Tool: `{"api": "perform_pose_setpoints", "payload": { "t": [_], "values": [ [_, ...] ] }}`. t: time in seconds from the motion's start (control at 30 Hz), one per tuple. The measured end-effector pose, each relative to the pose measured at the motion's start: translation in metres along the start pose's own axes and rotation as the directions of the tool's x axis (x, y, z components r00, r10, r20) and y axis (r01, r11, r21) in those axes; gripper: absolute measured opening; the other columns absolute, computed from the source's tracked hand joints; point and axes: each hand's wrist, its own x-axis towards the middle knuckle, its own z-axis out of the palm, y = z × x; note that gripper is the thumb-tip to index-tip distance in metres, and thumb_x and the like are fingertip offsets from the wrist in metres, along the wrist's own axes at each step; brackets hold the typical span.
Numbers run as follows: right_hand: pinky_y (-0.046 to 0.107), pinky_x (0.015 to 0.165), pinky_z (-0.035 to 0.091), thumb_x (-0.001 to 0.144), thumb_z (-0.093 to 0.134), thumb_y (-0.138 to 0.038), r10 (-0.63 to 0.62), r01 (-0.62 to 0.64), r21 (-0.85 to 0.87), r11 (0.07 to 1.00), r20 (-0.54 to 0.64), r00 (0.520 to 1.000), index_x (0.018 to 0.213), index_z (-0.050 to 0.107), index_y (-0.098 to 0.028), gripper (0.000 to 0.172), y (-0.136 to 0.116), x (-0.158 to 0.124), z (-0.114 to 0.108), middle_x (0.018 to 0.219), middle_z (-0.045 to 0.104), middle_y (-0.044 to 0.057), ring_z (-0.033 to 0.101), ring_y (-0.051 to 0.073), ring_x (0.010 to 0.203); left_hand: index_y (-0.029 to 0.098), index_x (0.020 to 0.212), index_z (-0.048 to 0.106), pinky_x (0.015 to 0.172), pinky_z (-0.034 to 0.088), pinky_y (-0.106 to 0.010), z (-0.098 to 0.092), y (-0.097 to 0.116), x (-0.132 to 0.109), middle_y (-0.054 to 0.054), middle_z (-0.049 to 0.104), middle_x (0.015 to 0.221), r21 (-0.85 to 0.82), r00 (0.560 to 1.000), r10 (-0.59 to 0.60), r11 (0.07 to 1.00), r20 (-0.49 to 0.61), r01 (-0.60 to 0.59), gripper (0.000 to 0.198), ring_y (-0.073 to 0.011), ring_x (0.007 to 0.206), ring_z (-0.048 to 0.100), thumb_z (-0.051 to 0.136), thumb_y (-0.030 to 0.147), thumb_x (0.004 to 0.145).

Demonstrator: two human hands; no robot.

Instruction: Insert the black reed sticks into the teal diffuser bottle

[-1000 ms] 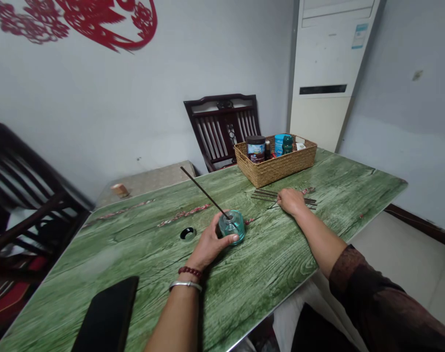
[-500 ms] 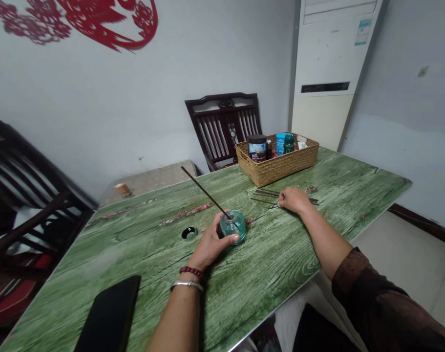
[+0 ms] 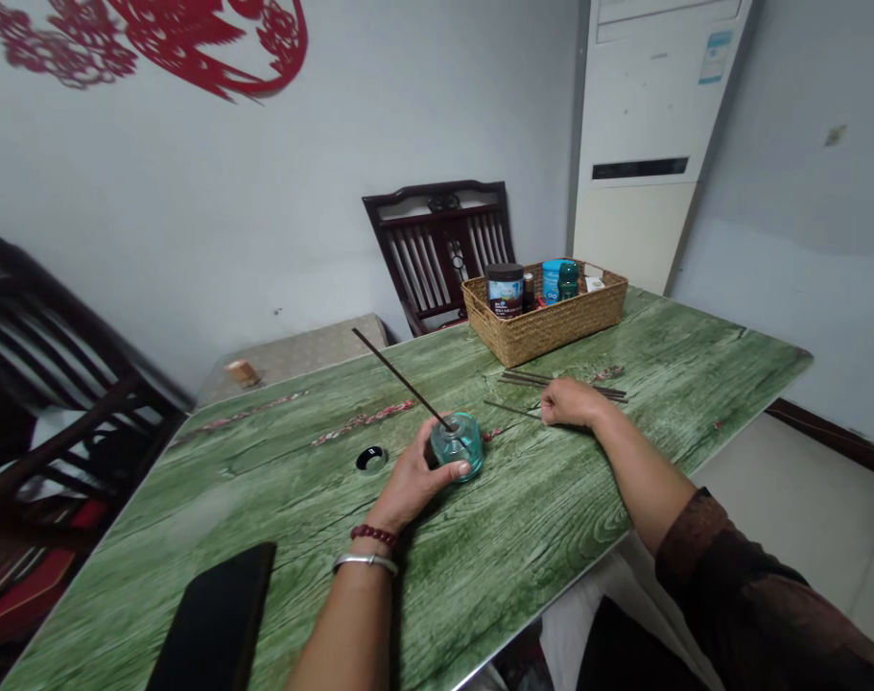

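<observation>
My left hand [image 3: 412, 480] is wrapped round a small teal glass diffuser bottle [image 3: 466, 459] standing on the table. One dark reed stick [image 3: 397, 372] leans out of the bottle's neck toward the upper left. To the right, my right hand [image 3: 570, 402] pinches a single thin reed stick [image 3: 509, 410], whose free end points left toward the bottle. Just behind that hand lies a small bunch of dark reed sticks [image 3: 524, 379], partly covered by the hand. A round black cap or ring [image 3: 371, 460] rests left of the bottle.
A wicker basket [image 3: 558, 326] with jars and boxes stands at the table's back. A black phone-like slab [image 3: 213, 614] lies front left on the green wood-patterned table [image 3: 299, 518]. Dark wooden chairs [image 3: 443, 250] stand behind and at the left.
My right hand has shifted slightly left and toward me, drawing one reed stick away from the bunch. My left hand and the bottle stay practically in place.
</observation>
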Motion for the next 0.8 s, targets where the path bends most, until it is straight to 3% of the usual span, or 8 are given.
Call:
{"api": "perform_pose_setpoints", "payload": {
  "t": [0.1, 0.2, 0.3, 0.4, 0.5, 0.6, 0.7, 0.8],
  "values": [
    [0.022, 0.060, 0.034, 0.073, 0.065, -0.021, -0.086, 0.088, 0.081, 0.993, -0.032, 0.996, 0.072, 0.074, -0.017, 0.010, -0.001, 0.003, 0.003, 0.075, 0.074, 0.003, 0.063, 0.015, 0.072, 0.019, 0.132, 0.054, 0.109, 0.044, -0.049, 0.000, 0.001, 0.000, -0.014, 0.068, 0.129, -0.002, 1.000, 0.001, 1.000, 0.002, -0.001, 0.079, -0.0336, 0.119, 0.063, 0.085, 0.046, 0.063],
    [0.020, 0.059, 0.037, 0.073, 0.062, -0.018, -0.128, 0.148, 0.329, 0.933, -0.082, 0.988, 0.068, 0.069, -0.014, 0.009, -0.002, 0.004, 0.004, 0.067, 0.070, 0.002, 0.059, 0.011, 0.063, 0.020, 0.129, 0.056, 0.107, 0.045, -0.048, 0.000, 0.002, 0.000, -0.013, 0.069, 0.126, -0.001, 1.000, 0.006, 1.000, -0.002, -0.006, 0.077, -0.0334, 0.118, 0.064, 0.085, 0.045, 0.062],
    [0.018, 0.050, 0.036, 0.075, 0.062, -0.024, -0.100, 0.128, 0.684, 0.718, -0.081, 0.992, 0.079, 0.065, -0.014, 0.012, -0.005, 0.004, 0.004, 0.063, 0.067, -0.001, 0.051, 0.008, 0.049, 0.021, 0.128, 0.058, 0.107, 0.045, -0.048, 0.000, 0.003, 0.000, -0.012, 0.070, 0.125, 0.000, 1.000, 0.009, 1.000, -0.009, -0.009, 0.075, -0.0336, 0.117, 0.064, 0.086, 0.045, 0.062],
    [0.017, 0.044, 0.036, 0.070, 0.070, -0.032, -0.060, 0.150, 0.888, 0.436, -0.138, 0.989, 0.095, 0.063, -0.015, 0.031, -0.014, 0.005, 0.001, 0.066, 0.068, -0.003, 0.050, 0.006, 0.043, 0.021, 0.127, 0.058, 0.107, 0.046, -0.047, 0.000, 0.003, 0.000, -0.012, 0.069, 0.125, -0.010, 1.000, 0.006, 1.000, -0.007, -0.006, 0.075, -0.0338, 0.117, 0.064, 0.086, 0.045, 0.061],
    [0.017, 0.042, 0.040, 0.065, 0.077, -0.038, -0.034, 0.262, 0.945, 0.197, -0.260, 0.965, 0.099, 0.062, -0.016, 0.043, -0.029, 0.004, -0.007, 0.069, 0.070, -0.003, 0.056, 0.008, 0.044, 0.021, 0.128, 0.057, 0.107, 0.045, -0.047, 0.000, 0.002, 0.000, -0.012, 0.069, 0.125, -0.023, 1.000, 0.005, 1.000, 0.004, -0.005, 0.076, -0.0338, 0.118, 0.064, 0.086, 0.045, 0.062],
    [0.018, 0.044, 0.047, 0.066, 0.082, -0.043, -0.030, 0.391, 0.920, 0.030, -0.390, 0.920, 0.096, 0.059, -0.019, 0.045, -0.051, 0.001, -0.022, 0.073, 0.073, -0.002, 0.063, 0.010, 0.050, 0.019, 0.131, 0.055, 0.109, 0.044, -0.047, -0.001, 0.000, 0.000, -0.013, 0.067, 0.129, -0.020, 1.000, 0.016, 1.000, 0.007, -0.016, 0.077, -0.0333, 0.120, 0.063, 0.086, 0.043, 0.064],
    [0.019, 0.048, 0.051, 0.070, 0.082, -0.044, -0.003, 0.502, 0.864, -0.043, -0.503, 0.864, 0.096, 0.056, -0.021, 0.044, -0.074, -0.005, -0.038, 0.078, 0.073, -0.002, 0.065, 0.010, 0.054, 0.019, 0.131, 0.055, 0.110, 0.043, -0.047, -0.001, -0.001, 0.000, -0.014, 0.067, 0.130, -0.026, 1.000, 0.020, 0.999, 0.014, -0.020, 0.077, -0.0328, 0.121, 0.062, 0.085, 0.043, 0.064],
    [0.019, 0.050, 0.052, 0.075, 0.078, -0.044, -0.001, 0.589, 0.808, -0.013, -0.589, 0.808, 0.096, 0.056, -0.021, 0.039, -0.094, -0.006, -0.048, 0.079, 0.073, -0.002, 0.065, 0.010, 0.055, 0.019, 0.130, 0.055, 0.109, 0.044, -0.047, 0.000, 0.000, 0.000, -0.013, 0.068, 0.128, -0.023, 1.000, 0.013, 1.000, 0.012, -0.013, 0.078, -0.0331, 0.119, 0.063, 0.086, 0.044, 0.063]
  ]
}}
